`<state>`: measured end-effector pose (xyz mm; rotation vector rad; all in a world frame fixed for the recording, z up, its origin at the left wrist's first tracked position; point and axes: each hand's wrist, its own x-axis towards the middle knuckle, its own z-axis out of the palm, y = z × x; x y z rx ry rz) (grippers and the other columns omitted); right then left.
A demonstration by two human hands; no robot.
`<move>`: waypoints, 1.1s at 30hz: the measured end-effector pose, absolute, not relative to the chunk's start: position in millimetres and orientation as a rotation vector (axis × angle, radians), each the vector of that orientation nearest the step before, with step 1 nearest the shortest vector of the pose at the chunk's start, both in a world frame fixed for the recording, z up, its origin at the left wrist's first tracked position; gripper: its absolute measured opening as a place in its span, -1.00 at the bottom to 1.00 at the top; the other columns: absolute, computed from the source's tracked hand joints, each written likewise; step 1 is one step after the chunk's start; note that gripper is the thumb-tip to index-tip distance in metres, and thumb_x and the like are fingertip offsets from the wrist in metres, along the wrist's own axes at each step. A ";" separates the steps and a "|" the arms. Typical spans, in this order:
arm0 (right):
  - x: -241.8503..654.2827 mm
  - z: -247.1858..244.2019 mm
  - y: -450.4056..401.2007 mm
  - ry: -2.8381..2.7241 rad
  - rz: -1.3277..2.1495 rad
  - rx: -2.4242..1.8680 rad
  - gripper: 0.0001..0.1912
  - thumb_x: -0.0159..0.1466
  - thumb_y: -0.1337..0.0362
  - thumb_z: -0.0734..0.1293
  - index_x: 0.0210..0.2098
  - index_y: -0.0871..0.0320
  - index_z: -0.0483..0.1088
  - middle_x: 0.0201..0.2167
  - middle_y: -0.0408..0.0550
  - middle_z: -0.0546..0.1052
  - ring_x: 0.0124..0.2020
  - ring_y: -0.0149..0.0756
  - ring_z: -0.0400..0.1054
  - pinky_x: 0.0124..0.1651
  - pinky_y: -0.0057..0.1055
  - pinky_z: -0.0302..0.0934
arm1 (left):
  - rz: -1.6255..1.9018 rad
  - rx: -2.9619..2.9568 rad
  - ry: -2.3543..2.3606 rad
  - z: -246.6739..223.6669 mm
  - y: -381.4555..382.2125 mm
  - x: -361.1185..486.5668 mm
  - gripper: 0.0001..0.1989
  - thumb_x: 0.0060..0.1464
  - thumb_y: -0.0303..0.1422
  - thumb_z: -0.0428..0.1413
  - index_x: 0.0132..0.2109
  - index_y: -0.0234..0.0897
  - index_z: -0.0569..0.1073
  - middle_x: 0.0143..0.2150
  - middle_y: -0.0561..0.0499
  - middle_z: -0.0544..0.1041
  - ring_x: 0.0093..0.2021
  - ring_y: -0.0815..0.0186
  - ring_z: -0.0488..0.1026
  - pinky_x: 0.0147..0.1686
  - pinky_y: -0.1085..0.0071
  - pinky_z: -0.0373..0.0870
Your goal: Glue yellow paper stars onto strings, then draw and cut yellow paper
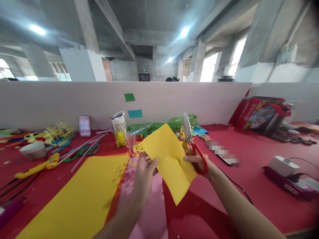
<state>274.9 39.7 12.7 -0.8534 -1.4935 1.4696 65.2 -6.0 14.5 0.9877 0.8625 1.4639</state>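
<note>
A piece of yellow paper (169, 159) is held up above the red table, tilted with one corner down. My left hand (147, 169) pinches its left edge between thumb and fingers. On the other side, my right hand (198, 161) grips the paper's right part and also carries a pair of scissors (188, 127). The red handles sit around my right hand and the metal blades point up, away from the paper. Beneath lie a pink sheet (149, 212) and, to the left, a large yellow sheet (72, 196) with an orange one under it.
Behind the paper lie green plastic bottles (183, 121) and a patterned cup (119, 124). At left are a yellow glue gun (40, 166), green-handled scissors (84, 152) and a white tub (33, 151). A power strip (286, 182) and a phone (223, 154) lie right. A partition (159, 103) stands behind.
</note>
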 end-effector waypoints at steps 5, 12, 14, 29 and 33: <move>284.4 20.7 54.6 -1.573 1.507 -0.886 -0.68 -0.02 0.33 0.42 -0.39 0.12 0.18 -0.53 -0.30 0.26 -0.60 -0.52 0.15 -0.55 -0.57 0.03 | 1.441 1.243 1.063 45.7 2.6 46.3 -0.62 -0.03 -0.30 0.19 -0.03 -0.24 0.37 -0.24 -0.04 0.57 -0.31 0.23 0.54 -0.36 0.40 0.42; 303.1 19.5 68.7 -1.670 1.482 -0.881 -0.71 -0.10 0.38 0.44 -0.44 0.17 0.25 -0.52 -0.27 0.28 -0.57 -0.53 0.14 -0.53 -0.58 -0.01 | 0.876 1.403 1.163 70.6 12.2 26.0 -0.67 -0.13 -0.37 0.24 -0.15 -0.29 0.44 -0.46 0.05 0.51 -0.51 0.33 0.46 -0.52 0.47 0.40; 310.8 17.1 70.5 -1.639 1.426 -0.893 -0.70 -0.08 0.33 0.44 -0.43 0.16 0.25 -0.53 -0.27 0.28 -0.57 -0.51 0.15 -0.52 -0.56 0.01 | 0.738 1.469 1.187 66.6 8.2 31.3 -0.76 -0.08 -0.33 0.21 -0.22 -0.31 0.46 -0.50 0.07 0.46 -0.57 0.37 0.40 -0.62 0.50 0.37; 303.6 23.6 52.4 -1.534 0.919 -0.949 -0.62 0.09 0.01 0.40 -0.28 0.08 0.22 -0.41 -0.20 0.31 -0.42 -0.38 0.21 -0.37 -0.43 0.12 | 1.620 0.956 1.006 57.8 74.2 41.4 -0.82 -0.23 -0.48 0.20 -0.37 -0.32 0.40 -0.47 0.07 0.48 -0.54 0.38 0.48 -0.56 0.51 0.44; 292.8 17.2 40.7 -2.000 1.147 -0.999 -0.65 0.20 -0.04 0.29 -0.37 0.15 0.28 -0.55 -0.23 0.25 -0.53 -0.44 0.12 -0.48 -0.47 0.03 | 1.746 0.960 0.931 51.4 70.9 41.9 -0.75 -0.18 -0.42 0.21 -0.26 -0.32 0.41 -0.36 0.05 0.52 -0.49 0.41 0.50 -0.51 0.52 0.43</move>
